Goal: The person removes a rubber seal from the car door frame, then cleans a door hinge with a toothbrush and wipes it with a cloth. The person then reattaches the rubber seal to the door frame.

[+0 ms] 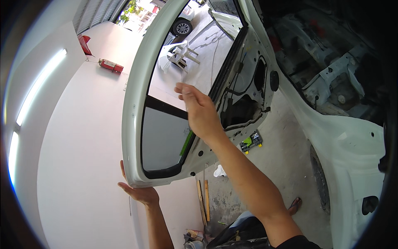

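Observation:
A pale car door [129, 137], stripped of its inner trim, stands swung out in front of me. My left hand [143, 194] cups the door's lower-left corner from outside, thumb to the left; some of its fingers are hidden behind the frame. My right hand [201, 112] is raised before the window opening, beside the dark divider bar [163, 107]. Its fingers stretch to the left and nothing shows in them; whether the palm touches the bar I cannot tell. Below the bar is a small fixed quarter glass [161, 139] with black rubber trim.
To the right is the pale car body [352, 145] with a bare interior and a wheel [319, 178]. On the floor lie a green-and-black tool case [251, 142], wooden strips [203, 201] and a white cloth [219, 170]. A red fire extinguisher [110, 66] hangs on the wall; white chairs [180, 57] stand beyond.

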Available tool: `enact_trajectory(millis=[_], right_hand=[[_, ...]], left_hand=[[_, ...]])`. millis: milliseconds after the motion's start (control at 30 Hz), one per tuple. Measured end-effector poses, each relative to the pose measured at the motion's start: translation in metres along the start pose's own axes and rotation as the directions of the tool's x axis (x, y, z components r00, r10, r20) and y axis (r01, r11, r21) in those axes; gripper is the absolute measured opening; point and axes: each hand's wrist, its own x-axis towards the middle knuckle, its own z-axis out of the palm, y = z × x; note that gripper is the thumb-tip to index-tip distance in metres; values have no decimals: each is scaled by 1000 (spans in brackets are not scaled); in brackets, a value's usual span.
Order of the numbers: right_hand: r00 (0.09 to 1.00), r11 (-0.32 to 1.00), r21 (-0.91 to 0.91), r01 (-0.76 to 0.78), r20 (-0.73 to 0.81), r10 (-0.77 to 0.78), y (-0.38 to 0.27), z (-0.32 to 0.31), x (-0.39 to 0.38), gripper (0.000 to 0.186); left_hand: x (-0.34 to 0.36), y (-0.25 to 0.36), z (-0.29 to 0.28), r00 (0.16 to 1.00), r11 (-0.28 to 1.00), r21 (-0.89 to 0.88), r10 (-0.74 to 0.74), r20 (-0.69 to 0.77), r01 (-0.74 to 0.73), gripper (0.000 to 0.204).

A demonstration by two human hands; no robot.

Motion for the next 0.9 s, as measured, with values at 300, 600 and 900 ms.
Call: enact_trajectory(millis=[300, 600, 900], right_hand=[[919, 942, -157, 297, 315, -237, -21, 41, -7, 88], [994, 582, 810, -70, 6, 111, -28, 29, 131, 98], [941, 527, 784, -327, 324, 101, -42, 16, 158, 106]], left_hand=[[5, -7, -3, 997, 985, -173, -32, -70, 19, 74], [17, -19, 21, 985, 958, 240, 170, -35, -157, 94], [41, -62, 15, 889, 875, 379, 402, -220, -302, 94]])
